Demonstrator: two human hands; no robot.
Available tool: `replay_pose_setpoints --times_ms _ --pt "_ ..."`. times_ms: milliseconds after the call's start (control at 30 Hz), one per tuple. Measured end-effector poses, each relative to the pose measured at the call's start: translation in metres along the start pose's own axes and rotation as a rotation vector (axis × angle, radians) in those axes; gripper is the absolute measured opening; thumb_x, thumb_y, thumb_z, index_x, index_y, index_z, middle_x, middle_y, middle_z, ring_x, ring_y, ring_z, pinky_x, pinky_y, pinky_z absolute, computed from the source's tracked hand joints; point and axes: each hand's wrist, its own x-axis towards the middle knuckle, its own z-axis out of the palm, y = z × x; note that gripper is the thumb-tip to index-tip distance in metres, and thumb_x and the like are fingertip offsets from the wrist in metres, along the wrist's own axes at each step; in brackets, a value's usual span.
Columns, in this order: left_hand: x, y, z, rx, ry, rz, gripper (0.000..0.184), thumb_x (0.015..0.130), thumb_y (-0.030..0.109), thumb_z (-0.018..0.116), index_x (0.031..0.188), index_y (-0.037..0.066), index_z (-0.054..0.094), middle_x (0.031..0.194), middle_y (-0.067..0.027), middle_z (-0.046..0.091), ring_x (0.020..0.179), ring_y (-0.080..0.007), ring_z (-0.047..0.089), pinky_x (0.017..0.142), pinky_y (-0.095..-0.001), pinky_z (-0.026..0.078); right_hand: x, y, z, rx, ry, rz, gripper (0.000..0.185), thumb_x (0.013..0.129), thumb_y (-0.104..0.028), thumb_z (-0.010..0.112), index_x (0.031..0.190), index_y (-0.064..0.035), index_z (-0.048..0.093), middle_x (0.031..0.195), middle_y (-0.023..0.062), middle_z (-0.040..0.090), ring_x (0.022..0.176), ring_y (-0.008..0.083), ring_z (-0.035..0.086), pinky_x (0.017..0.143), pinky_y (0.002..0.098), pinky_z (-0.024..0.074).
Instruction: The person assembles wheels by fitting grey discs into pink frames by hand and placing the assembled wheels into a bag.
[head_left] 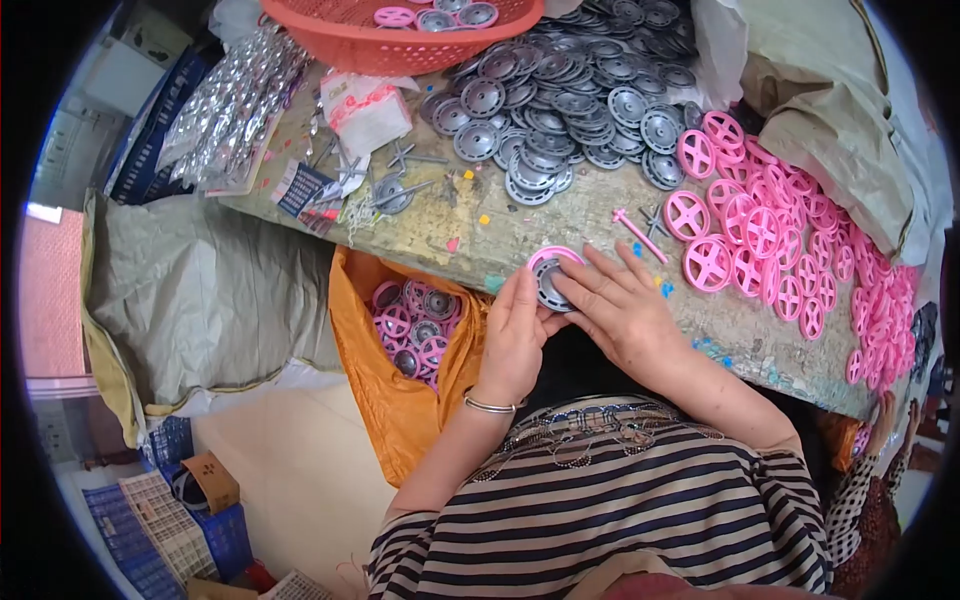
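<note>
My left hand [513, 335] grips a toy wheel [550, 278], a grey hub disc set in a pink ring, by its left edge, above the table's front edge. My right hand [622, 308] lies over the wheel's right side with its forefingers against the disc; the other fingers stretch outward, and its thumb is mostly hidden. On the table beyond lies a heap of grey hub discs [545, 150]. To the right spreads a pile of pink spoked wheels [760, 225]. A pink stick-like piece [640, 235] lies nearer my right hand.
An orange sack [365, 400] holding pink-and-grey wheels hangs open below the table edge [400, 262]. A red basket [400, 45] stands at the back. Grey cross-shaped pieces [405, 157] and silvery packaging [235, 105] lie left. Another person's arm [885, 430] shows at far right.
</note>
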Motion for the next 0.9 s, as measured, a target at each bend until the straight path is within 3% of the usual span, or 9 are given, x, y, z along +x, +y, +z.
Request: replay_pose_setpoints --times_ms 200,300,400,433,533,633,733,833,900 --pt "-0.008 0.001 0.006 0.173 -0.045 0.068 0.035 0.100 0.017 0.041 0.131 0.001 0.042 0.123 -0.0096 0.054 0.107 -0.0182 0.058 0.087 -0.0335 0.052 -0.001 -0.002 -0.005 -0.121 0.030 -0.008 0.046 0.077 -0.019 0.069 0.121 -0.0085 0.058 0.126 0.0128 0.055 0.119 0.0345 0.049 0.102 0.0509 0.0338" --pt "-0.012 0.008 0.009 0.130 -0.112 0.056 0.035 0.099 0.014 0.042 0.131 0.000 0.041 0.122 -0.0103 0.053 0.108 -0.0188 0.057 0.088 -0.0349 0.053 0.000 -0.002 -0.009 0.202 0.100 0.108 0.047 0.081 -0.020 0.067 0.123 -0.0052 0.054 0.125 0.0192 0.054 0.114 0.0367 0.052 0.097 0.0446 0.0402" --pt "-0.014 0.005 0.014 0.169 -0.153 0.099 0.035 0.099 0.014 0.042 0.131 -0.001 0.041 0.122 -0.0115 0.053 0.108 -0.0199 0.057 0.088 -0.0366 0.053 0.003 -0.005 -0.013 0.595 0.102 0.484 0.046 0.085 -0.019 0.064 0.125 -0.0021 0.051 0.121 0.0246 0.054 0.106 0.0376 0.056 0.089 0.0390 0.0461" --pt "-0.014 0.004 0.013 0.206 -0.152 0.108 0.035 0.099 0.014 0.042 0.130 -0.002 0.041 0.121 -0.0124 0.053 0.108 -0.0206 0.057 0.088 -0.0378 0.053 -0.001 0.007 -0.006 0.521 0.037 0.386 0.040 0.087 -0.019 0.063 0.121 -0.0007 0.053 0.110 0.0199 0.060 0.096 0.0282 0.061 0.082 0.0335 0.0488" --pt "-0.015 0.007 0.011 0.311 -0.165 0.090 0.034 0.099 0.012 0.040 0.131 -0.002 0.038 0.120 -0.0101 0.051 0.108 -0.0175 0.055 0.088 -0.0337 0.054 -0.001 0.006 -0.005 0.933 -0.127 0.644 0.032 0.087 -0.016 0.063 0.115 -0.0006 0.056 0.098 0.0123 0.064 0.088 0.0166 0.061 0.079 0.0285 0.0484" --pt "-0.015 0.000 0.008 0.294 -0.155 0.110 0.034 0.099 0.013 0.040 0.130 -0.002 0.039 0.118 -0.0101 0.051 0.106 -0.0173 0.056 0.086 -0.0332 0.054 -0.001 0.006 -0.001 0.989 -0.099 0.638 0.027 0.088 -0.014 0.062 0.110 -0.0007 0.057 0.091 0.0065 0.064 0.084 0.0106 0.059 0.076 0.0258 0.0479" --pt "-0.016 -0.002 0.004 0.268 -0.121 0.078 0.033 0.100 0.016 0.039 0.128 -0.002 0.042 0.119 -0.0124 0.054 0.105 -0.0214 0.058 0.086 -0.0366 0.054 -0.002 0.002 0.003 1.042 -0.072 0.619 0.025 0.090 -0.017 0.059 0.109 -0.0003 0.058 0.092 0.0082 0.064 0.085 0.0125 0.059 0.076 0.0276 0.0481" --pt "-0.021 0.002 0.002 0.259 -0.072 0.086 0.032 0.100 0.016 0.039 0.127 -0.001 0.044 0.117 -0.0122 0.055 0.103 -0.0214 0.059 0.084 -0.0371 0.055 -0.005 0.004 -0.005 0.848 -0.120 0.616 0.027 0.092 -0.022 0.056 0.108 -0.0002 0.059 0.093 0.0102 0.064 0.085 0.0157 0.060 0.077 0.0298 0.0480" --pt "-0.025 0.012 -0.012 0.322 0.054 0.198 0.033 0.100 0.017 0.040 0.126 -0.001 0.045 0.115 -0.0121 0.056 0.102 -0.0212 0.059 0.083 -0.0386 0.056 -0.009 0.013 -0.019 0.751 -0.041 0.659 0.026 0.094 -0.021 0.054 0.109 -0.0011 0.059 0.094 0.0066 0.063 0.085 0.0123 0.058 0.076 0.0271 0.0468"
